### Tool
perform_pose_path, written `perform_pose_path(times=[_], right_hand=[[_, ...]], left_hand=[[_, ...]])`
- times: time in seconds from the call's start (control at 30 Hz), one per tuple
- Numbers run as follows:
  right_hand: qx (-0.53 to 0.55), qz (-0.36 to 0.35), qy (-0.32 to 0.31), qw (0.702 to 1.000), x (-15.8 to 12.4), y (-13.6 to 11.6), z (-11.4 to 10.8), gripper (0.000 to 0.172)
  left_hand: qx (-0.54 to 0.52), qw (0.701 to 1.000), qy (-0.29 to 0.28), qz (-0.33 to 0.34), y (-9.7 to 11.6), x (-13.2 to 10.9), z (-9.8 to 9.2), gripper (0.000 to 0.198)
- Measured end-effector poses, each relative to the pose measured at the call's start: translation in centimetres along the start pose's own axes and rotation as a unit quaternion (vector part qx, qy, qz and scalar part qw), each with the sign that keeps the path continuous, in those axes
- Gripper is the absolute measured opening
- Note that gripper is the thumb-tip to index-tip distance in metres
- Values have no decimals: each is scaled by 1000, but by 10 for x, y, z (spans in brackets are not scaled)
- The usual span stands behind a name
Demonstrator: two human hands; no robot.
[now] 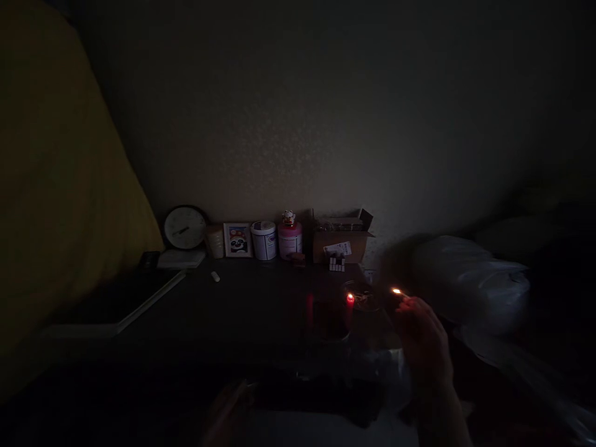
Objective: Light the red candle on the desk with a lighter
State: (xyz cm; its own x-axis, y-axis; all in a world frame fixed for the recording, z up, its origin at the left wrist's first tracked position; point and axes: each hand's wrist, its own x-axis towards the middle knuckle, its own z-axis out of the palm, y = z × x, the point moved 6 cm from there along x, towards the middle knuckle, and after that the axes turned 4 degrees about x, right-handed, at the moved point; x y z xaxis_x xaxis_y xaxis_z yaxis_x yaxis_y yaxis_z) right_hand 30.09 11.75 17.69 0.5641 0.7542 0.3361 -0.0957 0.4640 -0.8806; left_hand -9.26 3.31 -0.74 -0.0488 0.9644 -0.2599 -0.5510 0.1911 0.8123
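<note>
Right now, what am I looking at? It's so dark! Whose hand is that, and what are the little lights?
This picture comes from a camera worn on a person's head, looking down at a dark desk in a dim room. The right hand is the person's own, raised near a tiny flame; what carries the flame is too dark to tell. Beside it a red candle is burning. The left hand is lost in the dark. Along the wall stand a round clock, a panda picture, a white tub, a pink jar and a cardboard box. A white plastic bag lies to the right.
</note>
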Motion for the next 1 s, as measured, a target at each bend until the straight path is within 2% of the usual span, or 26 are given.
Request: perform_pose_path(times=[0.1,0.23,0.33,0.43,0.5,0.6,0.67,0.8,0.9,1.0], right_hand=[[-56,18,-15,998,13,8,-18,21],[-139,43,-8,989,17,27,-35,16],[-104,57,-1,993,19,34,-39,26],[-61,68,-35,995,26,37,-36,35],[-101,76,-54,991,33,44,-34,36],[-171,78,-43,981,44,62,-35,33],[-195,74,-32,977,50,73,-34,33],[-238,81,-44,967,58,92,-25,32],[-282,85,-48,954,65,103,-18,32],[-318,78,-55,943,71,113,-8,28]], left_hand=[[-5,1000,6,-25,1,0,1,36],[-37,998,29,-31,-12,16,-11,42],[-36,998,43,-35,-20,25,-17,42],[-15,998,46,-37,-19,25,-14,34],[-3,999,36,-34,-16,23,-9,35],[8,998,54,-30,-14,22,-10,34],[16,997,68,-30,-14,22,-12,28],[30,997,61,-28,-10,17,-12,15],[34,997,62,-26,-6,15,-6,21],[42,995,90,-27,-8,18,-6,26]])
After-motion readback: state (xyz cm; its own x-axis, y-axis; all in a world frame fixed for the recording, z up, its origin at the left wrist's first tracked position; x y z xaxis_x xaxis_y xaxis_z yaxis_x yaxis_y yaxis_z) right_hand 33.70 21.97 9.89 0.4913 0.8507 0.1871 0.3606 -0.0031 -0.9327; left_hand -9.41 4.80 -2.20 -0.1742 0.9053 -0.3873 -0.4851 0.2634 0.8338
